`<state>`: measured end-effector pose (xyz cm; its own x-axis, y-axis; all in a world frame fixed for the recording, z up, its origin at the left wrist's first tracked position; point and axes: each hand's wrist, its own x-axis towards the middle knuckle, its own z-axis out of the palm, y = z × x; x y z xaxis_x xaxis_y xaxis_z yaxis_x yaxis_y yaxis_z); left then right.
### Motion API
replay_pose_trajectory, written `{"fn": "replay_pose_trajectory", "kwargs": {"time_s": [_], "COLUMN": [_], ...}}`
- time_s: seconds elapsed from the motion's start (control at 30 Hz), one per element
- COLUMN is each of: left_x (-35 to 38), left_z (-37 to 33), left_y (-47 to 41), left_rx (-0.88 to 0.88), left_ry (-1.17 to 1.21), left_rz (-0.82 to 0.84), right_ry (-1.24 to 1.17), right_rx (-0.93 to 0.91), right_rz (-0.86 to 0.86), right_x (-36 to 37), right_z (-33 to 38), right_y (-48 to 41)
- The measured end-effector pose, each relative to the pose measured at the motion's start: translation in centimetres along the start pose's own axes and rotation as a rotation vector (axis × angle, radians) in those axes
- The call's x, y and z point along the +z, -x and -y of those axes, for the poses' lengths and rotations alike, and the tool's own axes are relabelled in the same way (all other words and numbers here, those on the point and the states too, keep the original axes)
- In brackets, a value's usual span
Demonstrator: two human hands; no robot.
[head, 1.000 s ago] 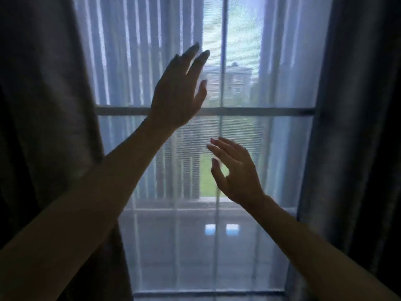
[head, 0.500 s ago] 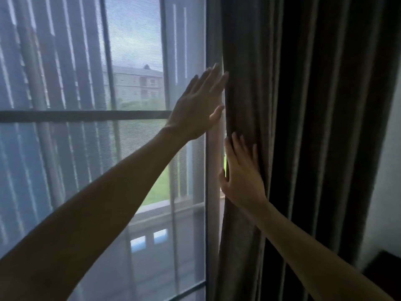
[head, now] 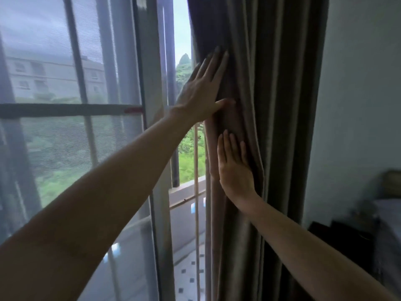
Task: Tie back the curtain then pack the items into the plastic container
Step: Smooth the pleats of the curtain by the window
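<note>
A dark brown-grey curtain (head: 277,105) hangs in bunched folds at the right of the window. My left hand (head: 201,92) lies flat against its left edge, fingers straight and pointing up, thumb pressing into a fold. Lower down, my right hand (head: 235,168) also rests flat on the folds, fingers together and extended. Neither hand grips the fabric. No tie-back, plastic container or items to pack are in view.
A tall window (head: 71,109) with a sheer screen fills the left; a narrow gap (head: 186,148) shows greenery outside. A pale wall (head: 358,94) stands right of the curtain. Dark furniture (head: 347,242) and a bed corner (head: 390,209) sit at lower right.
The view swung right from the middle of the window to the right-hand curtain. Both hands moved onto the curtain edge and pushed its folds further right, uncovering a gap of clear glass.
</note>
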<state>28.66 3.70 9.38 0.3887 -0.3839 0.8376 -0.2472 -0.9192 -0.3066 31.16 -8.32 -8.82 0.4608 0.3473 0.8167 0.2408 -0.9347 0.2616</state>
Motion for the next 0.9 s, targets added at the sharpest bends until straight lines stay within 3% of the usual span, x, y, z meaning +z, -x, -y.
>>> {"fn": "replay_pose_trajectory", "kwargs": {"time_s": [0.2, 0.4, 0.63, 0.9], "left_x": [6.5, 13.4, 21.6, 30.2], "left_z": [-0.7, -1.1, -4.0, -8.5], "left_y": [-4.6, -9.6, -15.3, -21.1], "left_rx": [-0.018, -0.022, -0.027, 0.007], "left_ry": [-0.016, -0.036, -0.109, 0.003], "left_rz": [-0.001, -0.007, -0.044, -0.054], "right_ry": [0.006, -0.132, -0.184, -0.184], "right_rx": [0.019, 0.038, 0.079, 0.154], "right_rz": [-0.072, -0.135, -0.152, -0.098], "right_x": [5.3, 10.8, 16.6, 21.5], "right_z": [-3.6, -7.8, -14.6, -21.9], "right_y": [-2.9, -5.9, -7.2, -7.7]}}
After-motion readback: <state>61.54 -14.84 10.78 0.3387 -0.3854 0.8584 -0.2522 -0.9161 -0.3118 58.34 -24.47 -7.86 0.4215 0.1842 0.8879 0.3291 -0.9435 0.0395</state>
